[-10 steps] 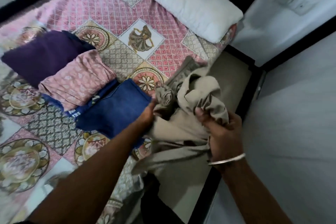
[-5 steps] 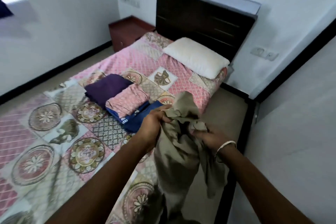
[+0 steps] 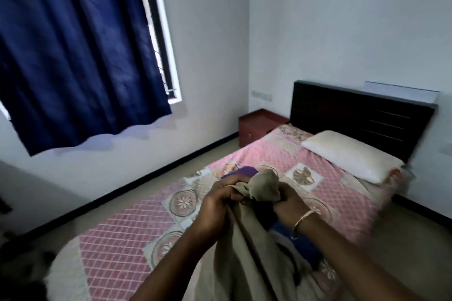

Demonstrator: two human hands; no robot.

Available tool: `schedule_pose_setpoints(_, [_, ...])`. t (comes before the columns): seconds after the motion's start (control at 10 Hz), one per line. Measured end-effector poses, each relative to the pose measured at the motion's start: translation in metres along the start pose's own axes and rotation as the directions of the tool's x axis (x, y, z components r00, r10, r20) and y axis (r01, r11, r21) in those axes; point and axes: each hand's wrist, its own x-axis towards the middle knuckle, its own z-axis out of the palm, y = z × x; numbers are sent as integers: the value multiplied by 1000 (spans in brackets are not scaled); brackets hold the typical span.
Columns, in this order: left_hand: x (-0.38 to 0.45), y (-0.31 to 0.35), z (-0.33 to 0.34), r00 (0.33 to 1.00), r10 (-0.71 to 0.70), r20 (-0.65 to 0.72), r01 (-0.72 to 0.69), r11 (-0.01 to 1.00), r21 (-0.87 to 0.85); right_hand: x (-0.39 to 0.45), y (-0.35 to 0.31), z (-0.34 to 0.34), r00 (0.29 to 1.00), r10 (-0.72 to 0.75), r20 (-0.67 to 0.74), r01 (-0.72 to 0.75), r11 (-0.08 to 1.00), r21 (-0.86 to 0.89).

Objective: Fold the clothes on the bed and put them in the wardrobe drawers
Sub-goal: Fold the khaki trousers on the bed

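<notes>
Khaki garment hangs above the bed, bunched at its top between left hand and right hand, fingers clamped on it. Soft, light, floppy; best gripped along an edge.

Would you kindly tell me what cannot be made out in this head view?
- Folded clothes: mostly hidden behind the hands and the beige garment.
- Beige garment: lower part cut off by the bottom edge; its type is unclear.
- Wardrobe drawers: out of frame.
- Left hand, right hand: fingertips buried in cloth.

No readable text, label, brand, number or sign shows anywhere in this view.
</notes>
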Motion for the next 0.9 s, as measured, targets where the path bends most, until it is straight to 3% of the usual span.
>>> schedule_pose_setpoints(0.1, [-16, 17, -38, 986, -69, -154, 68, 998, -9, 9, -33, 30, 990, -103, 99, 101, 995, 24])
schedule_pose_setpoints(0.2, [-28, 41, -60, 954, -165, -249, 208, 965, 157, 18, -58, 54, 944, -299, 140, 315, 943, -104])
schedule_pose_setpoints(0.3, [-32, 49, -74, 951, -125, -282, 218, 919, 327, 16, -82, 78, 895, -361, 260, 365, 930, 37])
schedule_pose_setpoints(0.4, [-36, 51, -83, 926, -60, -373, 223, 884, 411, 22, -96, 100, 831, -473, 292, 511, 857, -66])
schedule_pose_setpoints(0.5, [-38, 57, -96, 888, -72, -455, 247, 908, 338, 31, -93, 116, 711, -666, 226, 699, 703, -127])
schedule_pose_setpoints(0.6, [-42, 58, -104, 861, -121, -493, 301, 904, 304, 33, -101, 122, 658, -712, 247, 744, 664, -67])
schedule_pose_setpoints(0.7, [-42, 57, -102, 876, -143, -461, 285, 924, 256, 39, -105, 129, 676, -713, 186, 733, 678, -62])
schedule_pose_setpoints(0.8, [-35, 52, -98, 884, -95, -458, 257, 917, 306, 40, -109, 130, 690, -665, 285, 690, 723, 16])
schedule_pose_setpoints(0.9, [-30, 47, -100, 828, -16, -560, 259, 898, 357, 46, -108, 134, 649, -676, 349, 704, 707, 60])
